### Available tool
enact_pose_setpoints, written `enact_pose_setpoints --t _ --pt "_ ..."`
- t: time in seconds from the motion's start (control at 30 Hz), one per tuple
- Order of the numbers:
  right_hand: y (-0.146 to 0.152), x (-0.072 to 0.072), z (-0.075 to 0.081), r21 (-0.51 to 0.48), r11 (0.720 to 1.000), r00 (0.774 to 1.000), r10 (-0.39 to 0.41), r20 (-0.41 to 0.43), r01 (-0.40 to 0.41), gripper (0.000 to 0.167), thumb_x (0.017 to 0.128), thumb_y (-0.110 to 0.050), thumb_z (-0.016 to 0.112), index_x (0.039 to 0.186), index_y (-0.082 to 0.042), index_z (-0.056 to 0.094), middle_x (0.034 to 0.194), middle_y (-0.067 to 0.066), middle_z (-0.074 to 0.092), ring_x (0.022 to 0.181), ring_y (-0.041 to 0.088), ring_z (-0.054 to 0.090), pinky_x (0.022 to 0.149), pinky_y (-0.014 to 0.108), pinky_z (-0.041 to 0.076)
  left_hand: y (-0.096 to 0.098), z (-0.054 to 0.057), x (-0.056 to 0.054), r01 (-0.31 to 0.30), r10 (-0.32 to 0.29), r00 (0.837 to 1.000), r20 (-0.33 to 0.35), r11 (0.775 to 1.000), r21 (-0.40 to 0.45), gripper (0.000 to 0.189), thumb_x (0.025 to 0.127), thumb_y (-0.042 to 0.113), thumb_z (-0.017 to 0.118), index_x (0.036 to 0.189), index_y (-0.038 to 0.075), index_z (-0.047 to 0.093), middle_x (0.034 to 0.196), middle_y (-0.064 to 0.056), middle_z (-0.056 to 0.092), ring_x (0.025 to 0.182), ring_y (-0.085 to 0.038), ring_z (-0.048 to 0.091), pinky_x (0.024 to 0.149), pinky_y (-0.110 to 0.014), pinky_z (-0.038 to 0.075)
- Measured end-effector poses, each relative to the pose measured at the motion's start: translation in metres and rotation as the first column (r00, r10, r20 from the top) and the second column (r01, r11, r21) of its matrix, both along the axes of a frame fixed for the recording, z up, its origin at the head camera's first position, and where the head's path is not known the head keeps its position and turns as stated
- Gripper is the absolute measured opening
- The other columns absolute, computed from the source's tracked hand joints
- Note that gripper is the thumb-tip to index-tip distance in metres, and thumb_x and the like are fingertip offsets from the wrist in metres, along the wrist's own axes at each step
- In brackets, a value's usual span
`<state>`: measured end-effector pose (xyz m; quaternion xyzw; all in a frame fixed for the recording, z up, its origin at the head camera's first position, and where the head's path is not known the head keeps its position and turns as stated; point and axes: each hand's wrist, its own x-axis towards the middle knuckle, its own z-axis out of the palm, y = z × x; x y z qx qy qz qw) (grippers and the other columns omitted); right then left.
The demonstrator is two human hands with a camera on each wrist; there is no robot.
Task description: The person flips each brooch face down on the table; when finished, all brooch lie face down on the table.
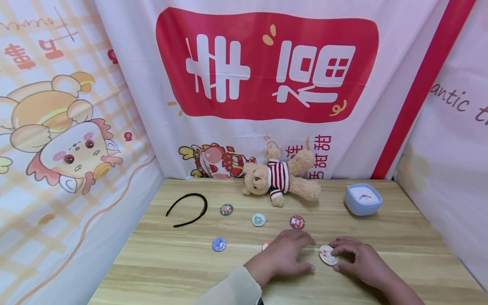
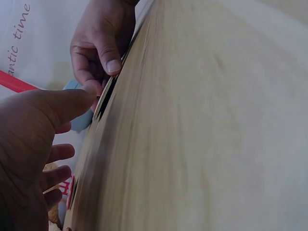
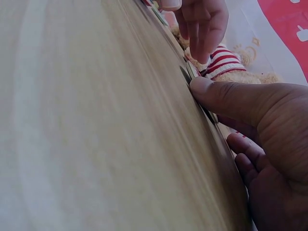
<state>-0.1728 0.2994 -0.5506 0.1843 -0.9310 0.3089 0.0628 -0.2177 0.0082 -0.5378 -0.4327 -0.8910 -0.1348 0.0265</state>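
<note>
My right hand (image 1: 360, 260) pinches a pale round badge (image 1: 326, 255) by its right edge, thumb at the near side and fingers over the top. In the left wrist view that badge (image 2: 105, 100) shows edge-on, close over the tabletop with a dark gap beneath. My left hand (image 1: 286, 253) hovers to its left with thumb and fingers spread, nothing between them. An orange-pink badge (image 1: 266, 245) is partly hidden behind the left hand. A red badge (image 1: 297, 222) lies just beyond the left fingertips.
A blue badge (image 1: 219, 244), a mint badge (image 1: 258, 219) and a dark green badge (image 1: 226, 209) lie on the wooden table (image 1: 160, 271). At the back are a black headband (image 1: 206, 205), a teddy bear (image 1: 280, 178) and a light-blue clock (image 1: 363, 199). Printed curtains (image 1: 129, 84) enclose the table.
</note>
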Motion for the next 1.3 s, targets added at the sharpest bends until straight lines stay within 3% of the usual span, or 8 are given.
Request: enact_pose_setpoints --t 0.17,0.43,0.8,1.3 --pt "0.000 -0.001 0.000 -0.011 1.000 1.000 0.012 0.007 -0.012 0.031 0.080 -0.034 0.098 0.103 -0.042 0.079 0.128 -0.014 0.077 0.132 0.031 0.066 0.107 0.000 0.031 0.009 0.001 0.003 -0.016 0.016 1.000 0.005 1.000 -0.005 0.062 0.097 0.063 0.073 0.149 0.031 0.063 0.151 0.014 0.063 0.148 -0.009 0.053 0.130 -0.034 0.037" --pt "0.002 -0.001 0.000 -0.038 0.999 0.999 0.035 -0.035 -0.036 0.032 0.078 -0.032 0.099 0.103 -0.041 0.080 0.126 -0.012 0.079 0.130 0.031 0.067 0.107 -0.002 0.027 0.026 -0.007 0.010 -0.059 0.059 0.998 0.037 0.998 0.021 0.055 0.099 0.061 0.073 0.145 0.033 0.066 0.148 0.014 0.065 0.146 -0.009 0.054 0.128 -0.034 0.040" --pt "0.004 -0.001 0.000 -0.048 0.998 0.999 0.044 -0.024 -0.045 0.031 0.079 -0.032 0.098 0.103 -0.040 0.080 0.127 -0.011 0.079 0.131 0.032 0.067 0.107 -0.001 0.028 0.041 -0.018 0.009 -0.058 0.061 0.997 -0.046 0.995 0.078 0.036 0.099 0.051 0.077 0.128 0.030 0.073 0.133 0.017 0.072 0.138 -0.008 0.059 0.122 -0.033 0.044" --pt "0.006 -0.002 -0.003 -0.040 0.998 0.999 0.043 -0.013 -0.044 0.031 0.080 -0.035 0.097 0.105 -0.041 0.080 0.127 -0.014 0.078 0.132 0.031 0.066 0.107 -0.001 0.030 0.046 -0.014 0.012 -0.049 0.055 0.995 -0.085 0.995 0.082 0.030 0.101 0.051 0.075 0.124 0.031 0.076 0.126 0.020 0.075 0.131 -0.005 0.063 0.118 -0.030 0.046"
